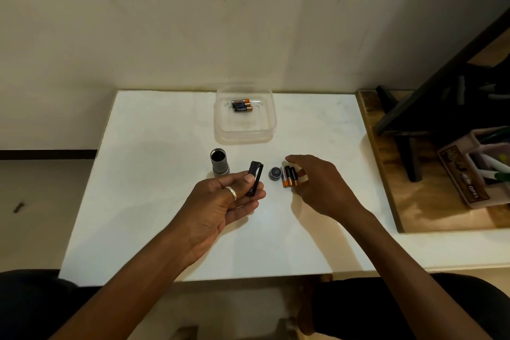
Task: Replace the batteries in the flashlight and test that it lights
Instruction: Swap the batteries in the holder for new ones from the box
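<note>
My left hand (220,199) holds a black battery holder (254,178) between thumb and fingers, tilted upright above the white table (138,201). The grey flashlight body (219,165) stands on its head to the left, its open end up. Its round tail cap (275,173) lies on the table right of the holder. Three black-and-orange batteries (289,176) lie side by side next to the cap. My right hand (320,185) hovers over them with fingers spread, fingertips at their right side. Three more batteries (242,105) lie in a clear plastic container (245,130) at the back.
A wooden board (408,201) lies at the right with a pink pen organiser (469,174) holding markers and a dark stand (430,96). A wall rises directly behind the table. My legs show below the table's near edge.
</note>
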